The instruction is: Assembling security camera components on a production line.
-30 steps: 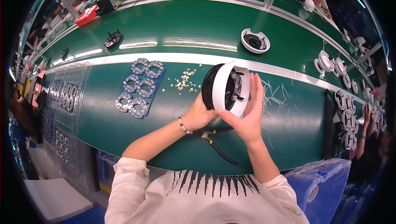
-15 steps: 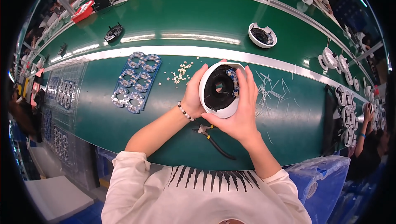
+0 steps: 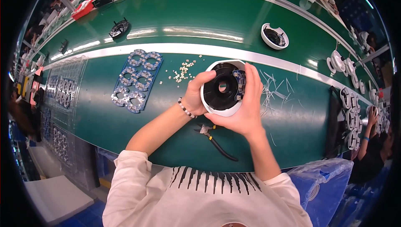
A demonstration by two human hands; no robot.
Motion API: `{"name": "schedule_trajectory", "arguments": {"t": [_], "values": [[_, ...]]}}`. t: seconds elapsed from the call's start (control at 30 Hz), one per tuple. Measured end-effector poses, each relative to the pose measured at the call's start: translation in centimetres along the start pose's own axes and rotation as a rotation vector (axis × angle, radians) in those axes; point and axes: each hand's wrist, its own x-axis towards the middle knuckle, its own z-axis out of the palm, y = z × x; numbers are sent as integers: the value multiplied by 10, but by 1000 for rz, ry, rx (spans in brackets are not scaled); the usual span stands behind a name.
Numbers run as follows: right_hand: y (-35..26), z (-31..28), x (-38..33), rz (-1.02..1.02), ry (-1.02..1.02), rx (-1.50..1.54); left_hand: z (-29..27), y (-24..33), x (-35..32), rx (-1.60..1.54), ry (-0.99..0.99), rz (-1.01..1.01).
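A blue panel of ring-shaped circuit boards [image 3: 137, 80] lies flat on the green bench [image 3: 100, 114], with small pale loose parts [image 3: 182, 70] beside it. The left hand [image 3: 195, 95] curls its fingers over the rim of a round white housing with a black inner disc [image 3: 222, 88], held above the bench. The right hand [image 3: 246, 108] cups it from below, fingers wrapped upward. Black-handled pliers [image 3: 215, 140] lie under the wrists.
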Motion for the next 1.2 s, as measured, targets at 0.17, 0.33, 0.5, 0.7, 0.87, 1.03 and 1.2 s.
{"name": "schedule_trajectory", "arguments": {"t": [0.17, 0.33, 0.5, 0.7, 0.87, 1.03, 1.2], "values": [[13, 6, -14, 51, 154, -20, 10, -13, 13, -83, 29, 11], [41, 9, -26, 173, 210, 20, -3, -12, 57, -176, 317, 83], [2, -90, -91, 161, 335, -51, -57, 42, 127, 11, 475, 143], [-36, -218, -237, 598, 640, -664, -189, 95, 241, 299, 726, 213], [9, -294, -369, 1382, -266, -670, -275, 172, 292, 521, 617, 218], [60, -260, -485, 1390, -737, 57, -117, 42, 255, 1095, 1078, 527], [99, -208, -500, 1530, -530, 410, -84, 91, 179, 1323, 662, 1006]]}}
